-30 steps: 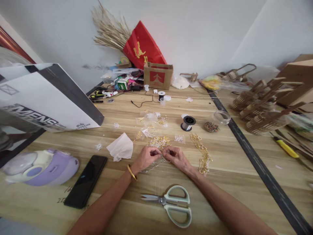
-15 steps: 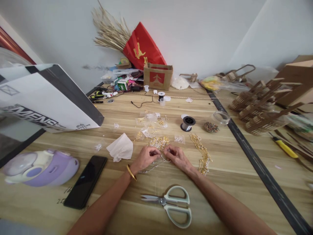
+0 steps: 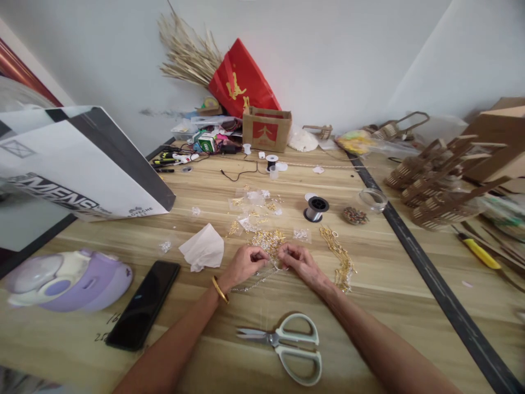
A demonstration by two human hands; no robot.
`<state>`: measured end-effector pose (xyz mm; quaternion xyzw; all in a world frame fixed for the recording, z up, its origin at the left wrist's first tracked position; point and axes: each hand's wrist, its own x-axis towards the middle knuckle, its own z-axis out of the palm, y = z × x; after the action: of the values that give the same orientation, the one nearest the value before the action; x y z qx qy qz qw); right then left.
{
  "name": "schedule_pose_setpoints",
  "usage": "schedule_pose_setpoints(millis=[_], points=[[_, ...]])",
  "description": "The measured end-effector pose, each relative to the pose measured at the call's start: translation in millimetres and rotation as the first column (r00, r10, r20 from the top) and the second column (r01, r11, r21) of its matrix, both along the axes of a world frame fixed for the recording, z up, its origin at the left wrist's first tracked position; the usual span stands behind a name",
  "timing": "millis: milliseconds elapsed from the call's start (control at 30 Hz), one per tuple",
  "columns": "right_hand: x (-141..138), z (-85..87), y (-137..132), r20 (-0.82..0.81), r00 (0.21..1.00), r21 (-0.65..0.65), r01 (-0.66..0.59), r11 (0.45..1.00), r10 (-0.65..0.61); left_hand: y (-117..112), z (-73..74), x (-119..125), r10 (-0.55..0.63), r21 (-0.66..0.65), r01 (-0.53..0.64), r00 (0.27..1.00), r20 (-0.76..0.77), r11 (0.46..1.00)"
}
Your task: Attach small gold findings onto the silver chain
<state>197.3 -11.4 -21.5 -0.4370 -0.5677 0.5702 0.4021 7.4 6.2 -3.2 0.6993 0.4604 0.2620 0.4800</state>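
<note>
My left hand [image 3: 246, 264] is closed in a pinch at the near edge of a pile of gold and silver beads [image 3: 266, 239]; what its fingertips hold is too small to make out. Facing it, my right hand [image 3: 301, 264] also pinches, its fingertips at the end of a thin silvery beaded strand [image 3: 254, 284]. That strand lies on the table and runs back beneath my left wrist. Scissors [image 3: 283, 346] with pale handles lie slightly open between my forearms. Gold beaded strands [image 3: 338, 257] rest right of my right hand.
A spool of clear thread [image 3: 315, 209], a dish of mixed beads [image 3: 355, 215] and small bead packets [image 3: 301, 234] lie beyond my hands. To the left are a tissue [image 3: 203, 247], a phone [image 3: 143, 305] and a purple-white container [image 3: 69, 280]. Woven baskets [image 3: 438, 186] stand at right.
My right hand has shifted slightly right, so the gap between my fingertips is wider. The strand near them has moved a little; the scissors stay put.
</note>
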Motion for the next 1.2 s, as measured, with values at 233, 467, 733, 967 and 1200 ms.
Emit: schedule_pose_setpoints(millis=[233,467,733,967,1200], points=[[3.0,-1.2,1.1,-0.06,0.998,-0.013,-0.017,1.0,0.016,1.2,0.3,-1.5,0.011,0.017,-0.011,1.0,0.008,1.0],[2.5,2.6,1.3,-0.085,0.996,-0.022,-0.024,0.999,0.022,1.8,3.0,6.3,0.103,-0.109,-0.083,0.977,0.189,0.991],[1.0,5.3,0.1,-0.066,0.997,-0.015,-0.034,0.999,0.033,-0.3,-4.3,22.3,0.118,-0.147,-0.083,0.961,0.25,0.986],[2.6,4.6,1.2,-0.057,0.998,-0.016,-0.024,1.0,0.023,-0.5,-1.2,22.2,0.153,-0.192,-0.101,0.948,0.278,0.976],[7.1,2.2,4.8,-0.113,0.993,-0.076,-0.044,0.996,0.035,-0.5,0.1,7.8,0.1,-0.23,-0.041,0.962,0.253,0.972]])
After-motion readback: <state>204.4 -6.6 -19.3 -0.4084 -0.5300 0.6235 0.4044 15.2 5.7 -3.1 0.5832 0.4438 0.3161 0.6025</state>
